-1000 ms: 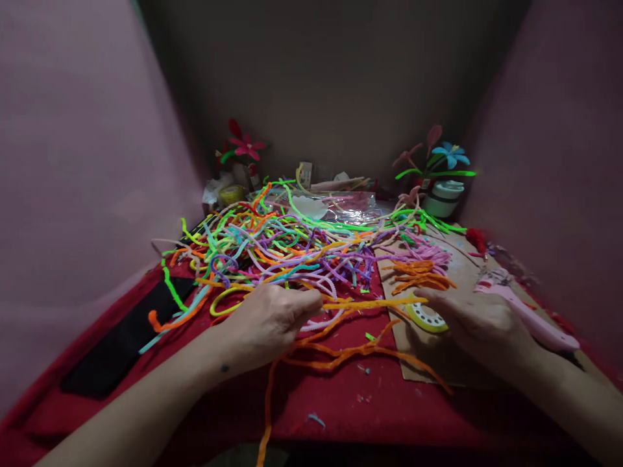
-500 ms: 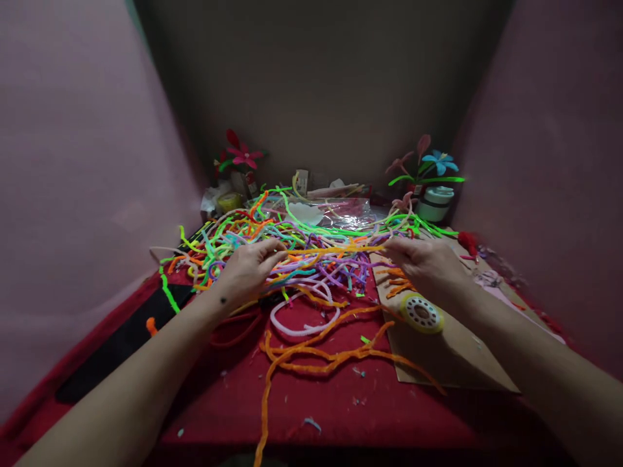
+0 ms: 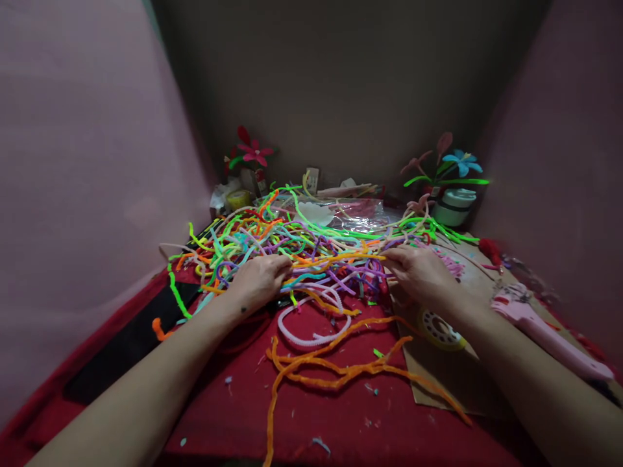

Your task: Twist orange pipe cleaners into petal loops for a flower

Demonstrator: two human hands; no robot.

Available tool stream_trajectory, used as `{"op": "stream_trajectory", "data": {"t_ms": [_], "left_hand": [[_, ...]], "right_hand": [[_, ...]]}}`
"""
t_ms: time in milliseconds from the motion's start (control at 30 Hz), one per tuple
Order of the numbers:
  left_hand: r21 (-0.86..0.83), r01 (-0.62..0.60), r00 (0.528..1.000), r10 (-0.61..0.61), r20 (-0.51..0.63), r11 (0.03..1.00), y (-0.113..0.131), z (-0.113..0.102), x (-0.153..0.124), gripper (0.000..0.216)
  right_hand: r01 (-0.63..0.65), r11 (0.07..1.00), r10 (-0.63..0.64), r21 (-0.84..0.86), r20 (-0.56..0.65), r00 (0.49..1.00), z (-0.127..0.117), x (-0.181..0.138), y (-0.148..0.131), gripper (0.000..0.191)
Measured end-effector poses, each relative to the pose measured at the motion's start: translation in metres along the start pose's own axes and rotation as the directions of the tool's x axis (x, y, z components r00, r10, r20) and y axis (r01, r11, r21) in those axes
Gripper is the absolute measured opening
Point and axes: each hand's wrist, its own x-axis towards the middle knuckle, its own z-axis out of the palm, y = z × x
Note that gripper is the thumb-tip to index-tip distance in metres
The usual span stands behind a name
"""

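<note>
An orange-yellow pipe cleaner (image 3: 341,259) runs level between my two hands, above a tangled heap of pipe cleaners (image 3: 272,228) in many colours. My left hand (image 3: 263,279) is closed, pinching its left end. Thumb and fingers of my right hand (image 3: 418,271) pinch the other end. Below the hands, a looped pale lilac pipe cleaner (image 3: 311,341) lies on the red cloth. Nearer to me are long twisted orange pipe cleaners (image 3: 335,381), one trailing off the front edge. The fingertips partly hide the ends of the held piece.
Cardboard (image 3: 448,383) lies at the right, with a yellow-and-white ring (image 3: 440,329) and a pink tool (image 3: 549,327). A black flat object (image 3: 131,344) is at the left. Fuzzy flowers (image 3: 462,162), a lidded jar (image 3: 455,207) and clear plastic packaging (image 3: 360,214) stand behind. Scraps dot the red cloth (image 3: 253,415).
The view has shifted slightly, so most things appear further right. Both hands still hold the orange-yellow pipe cleaner by its ends; more of the pink tool now shows.
</note>
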Motion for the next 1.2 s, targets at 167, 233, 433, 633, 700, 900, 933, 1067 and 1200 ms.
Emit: {"op": "stream_trajectory", "data": {"t_ms": [167, 233, 433, 633, 700, 900, 933, 1067, 1200], "left_hand": [[-0.101, -0.078, 0.997, 0.077, -0.016, 0.992, -0.003, 0.0, -0.001, 0.028], [-0.129, -0.104, 0.992, 0.094, -0.08, 0.986, -0.004, -0.001, -0.002, 0.028], [-0.119, -0.134, 0.927, 0.082, -0.367, 0.984, -0.007, -0.009, -0.005, 0.022], [-0.155, -0.08, 0.903, 0.006, -0.429, 0.985, 0.0, -0.015, -0.011, 0.02], [-0.154, -0.075, 0.906, 0.003, -0.424, 0.985, 0.001, -0.014, -0.011, 0.019], [-0.122, -0.163, 0.924, 0.108, -0.366, 0.979, 0.001, -0.006, -0.011, 0.017], [-0.115, -0.185, 0.925, 0.133, -0.356, 0.976, 0.001, -0.005, -0.011, 0.017], [-0.127, -0.23, 0.929, 0.178, -0.325, 0.965, 0.006, -0.001, -0.012, 0.016], [-0.179, -0.299, 0.942, 0.259, -0.212, 0.937, 0.011, 0.006, -0.013, 0.023]], "right_hand": [[0.066, 0.997, -0.059, 0.05, -0.132, 0.99, 0.008, -0.007, 0.002, 0.027], [0.13, 0.991, -0.122, 0.021, -0.222, 0.967, 0.009, -0.009, 0.002, 0.033], [0.227, 0.964, -0.266, -0.141, -0.458, 0.848, -0.002, -0.02, -0.006, 0.04], [0.458, 0.886, -0.423, -0.071, -0.526, 0.738, -0.012, -0.047, -0.037, 0.036], [0.582, 0.808, -0.508, 0.09, -0.392, 0.767, -0.009, -0.054, -0.049, 0.031], [0.496, 0.76, -0.591, 0.419, 0.129, 0.796, -0.007, -0.065, -0.068, 0.014], [0.484, 0.771, -0.58, 0.414, 0.143, 0.802, -0.008, -0.066, -0.069, 0.019], [0.53, 0.761, -0.597, 0.373, 0.086, 0.797, -0.003, -0.066, -0.069, 0.043], [0.503, 0.831, -0.533, 0.237, 0.082, 0.842, 0.019, -0.062, -0.061, 0.041]]}}
